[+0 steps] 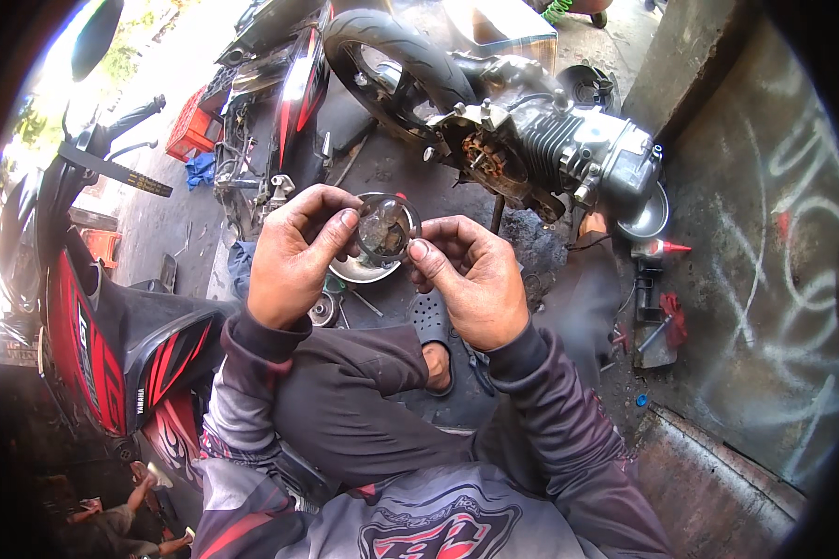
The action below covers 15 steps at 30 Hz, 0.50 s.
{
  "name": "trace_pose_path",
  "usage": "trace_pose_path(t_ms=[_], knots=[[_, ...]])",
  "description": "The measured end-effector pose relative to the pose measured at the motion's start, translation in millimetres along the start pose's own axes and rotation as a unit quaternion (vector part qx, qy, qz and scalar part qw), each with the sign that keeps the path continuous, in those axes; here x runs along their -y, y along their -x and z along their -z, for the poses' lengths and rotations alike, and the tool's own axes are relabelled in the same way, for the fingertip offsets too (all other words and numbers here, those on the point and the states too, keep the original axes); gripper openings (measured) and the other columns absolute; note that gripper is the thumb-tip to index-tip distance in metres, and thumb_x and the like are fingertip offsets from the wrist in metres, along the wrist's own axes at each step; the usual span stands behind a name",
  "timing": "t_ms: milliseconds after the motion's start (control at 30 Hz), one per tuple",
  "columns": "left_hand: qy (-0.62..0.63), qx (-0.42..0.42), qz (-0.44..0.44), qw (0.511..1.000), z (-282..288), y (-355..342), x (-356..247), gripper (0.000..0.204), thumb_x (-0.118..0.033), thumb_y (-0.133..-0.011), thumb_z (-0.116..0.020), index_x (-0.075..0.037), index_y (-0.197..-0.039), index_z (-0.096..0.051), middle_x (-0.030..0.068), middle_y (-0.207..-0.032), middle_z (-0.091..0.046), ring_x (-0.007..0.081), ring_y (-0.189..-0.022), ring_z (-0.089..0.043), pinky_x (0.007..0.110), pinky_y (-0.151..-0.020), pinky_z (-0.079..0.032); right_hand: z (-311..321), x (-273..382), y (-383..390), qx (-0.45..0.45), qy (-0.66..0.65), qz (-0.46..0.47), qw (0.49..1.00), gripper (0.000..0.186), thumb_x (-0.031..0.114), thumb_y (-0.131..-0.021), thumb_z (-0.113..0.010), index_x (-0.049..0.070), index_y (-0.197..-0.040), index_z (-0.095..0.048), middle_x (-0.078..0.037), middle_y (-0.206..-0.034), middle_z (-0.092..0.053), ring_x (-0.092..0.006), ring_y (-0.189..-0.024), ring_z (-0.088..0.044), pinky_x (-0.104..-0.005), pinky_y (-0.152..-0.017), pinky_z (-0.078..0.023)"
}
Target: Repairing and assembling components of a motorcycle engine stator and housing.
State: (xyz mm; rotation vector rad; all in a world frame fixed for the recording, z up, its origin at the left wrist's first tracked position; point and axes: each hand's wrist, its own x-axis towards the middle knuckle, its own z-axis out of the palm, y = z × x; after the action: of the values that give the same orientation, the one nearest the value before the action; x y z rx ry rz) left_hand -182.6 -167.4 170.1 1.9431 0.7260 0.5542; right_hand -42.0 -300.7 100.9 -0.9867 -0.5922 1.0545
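A thin dark ring (414,212) is held up in front of me, and the ground shows through its middle. My left hand (303,253) is closed, pinching the ring's left side between thumb and fingers. On the opposite side, the thumb and fingertips of my right hand (475,279) close on the rim. Behind and below the ring, partly hidden, is a silvery metal bowl (356,273). A round metal part (323,310) lies on the ground below my left hand.
A scooter engine (569,154) with a rear wheel (338,58) stands ahead. At left are a red-and-black scooter (93,335) and a red crate (191,128). Another metal bowl (651,216) and a red-tipped bottle (657,249) sit by the right wall (764,252).
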Motion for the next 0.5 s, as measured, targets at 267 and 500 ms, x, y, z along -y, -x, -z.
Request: trace_pose_path(t_ms=[267,500], knots=[[0.009,0.005,0.017,1.000,0.5,1.0,-3.2,0.015,-0.013,-0.095,-0.063,0.001,-0.100,-0.063,-0.0004,-0.085,-0.060,0.0058,-0.075,-0.055,0.021,-0.068,-0.044,0.5,-0.1,0.1,0.003,-0.004,-0.001,1.000,0.026,0.016,-0.093,-0.068,-0.003,-0.108,-0.060,-0.005,-0.087,-0.068,-0.0085,-0.074,-0.061,-0.0234,-0.068,-0.050],[0.004,-0.003,-0.002,1.000,0.1,1.1,1.9,0.021,-0.019,-0.095,-0.063,0.000,-0.102,-0.064,0.0006,-0.076,-0.062,0.0052,-0.069,-0.056,0.020,-0.061,-0.043,0.3,-0.6,0.8,0.001,-0.005,0.000,1.000,0.026,0.016,-0.093,-0.068,-0.003,-0.108,-0.059,-0.005,-0.086,-0.067,-0.0084,-0.073,-0.060,-0.0235,-0.067,-0.050]])
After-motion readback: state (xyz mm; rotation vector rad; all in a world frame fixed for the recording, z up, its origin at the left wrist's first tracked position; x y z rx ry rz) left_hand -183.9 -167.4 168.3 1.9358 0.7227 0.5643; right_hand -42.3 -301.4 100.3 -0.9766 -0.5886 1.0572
